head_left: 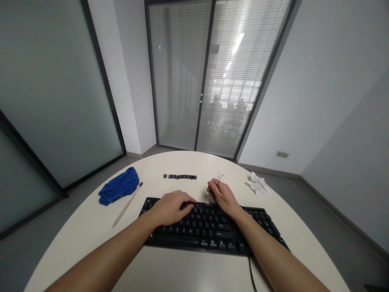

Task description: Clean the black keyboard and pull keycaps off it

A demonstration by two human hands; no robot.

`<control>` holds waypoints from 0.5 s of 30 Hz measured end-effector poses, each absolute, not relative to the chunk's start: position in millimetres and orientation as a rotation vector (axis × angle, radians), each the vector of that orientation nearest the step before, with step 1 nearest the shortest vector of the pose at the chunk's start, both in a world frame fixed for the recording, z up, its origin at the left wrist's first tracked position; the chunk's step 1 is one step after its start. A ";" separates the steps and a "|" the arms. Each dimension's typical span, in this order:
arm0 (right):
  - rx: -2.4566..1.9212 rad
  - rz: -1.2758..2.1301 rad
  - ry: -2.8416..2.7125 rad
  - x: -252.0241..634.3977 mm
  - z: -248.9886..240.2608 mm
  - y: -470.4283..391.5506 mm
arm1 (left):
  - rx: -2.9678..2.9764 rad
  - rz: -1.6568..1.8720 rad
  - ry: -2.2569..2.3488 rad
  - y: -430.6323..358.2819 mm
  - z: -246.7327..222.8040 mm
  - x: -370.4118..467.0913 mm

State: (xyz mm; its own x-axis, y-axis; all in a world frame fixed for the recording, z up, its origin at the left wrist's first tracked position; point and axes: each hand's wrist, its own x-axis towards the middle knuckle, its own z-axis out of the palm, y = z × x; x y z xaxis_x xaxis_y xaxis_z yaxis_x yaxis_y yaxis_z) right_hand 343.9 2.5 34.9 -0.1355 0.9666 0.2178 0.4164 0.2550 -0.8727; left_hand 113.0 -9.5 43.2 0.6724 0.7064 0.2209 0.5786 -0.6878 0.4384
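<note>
A black keyboard (194,241) lies across the table in front of me. My left hand (174,207) rests palm down on its left half, thumb and fingers stretched over the keys and holding nothing. In my right hand (223,196), the fingers are closed round a wire keycap puller (219,176). Two thin hooked wires stick up beyond the fist, and its other wire end reaches down to the keyboard's far row. Whether that end grips a key, I cannot tell. Several loose black keycaps (182,177) stand in a row behind the keyboard.
On the left lie a crumpled blue cloth (120,186) and a long-handled brush (127,206) with a dark tip. A crumpled white tissue (258,184) sits at the right. The keyboard cable (251,273) runs toward me over the round white table (170,267).
</note>
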 end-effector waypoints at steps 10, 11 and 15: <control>-1.287 0.713 -1.763 346.0 34.1 2.5 | 2.571 0.543 1.012 -8.8 41.9 113.1; -1.289 0.700 -1.753 346.5 33.2 3.2 | 2.577 0.542 1.008 -8.7 41.7 113.1; -1.270 0.783 -1.722 347.6 29.6 5.0 | 2.591 0.552 1.005 -8.5 40.6 113.0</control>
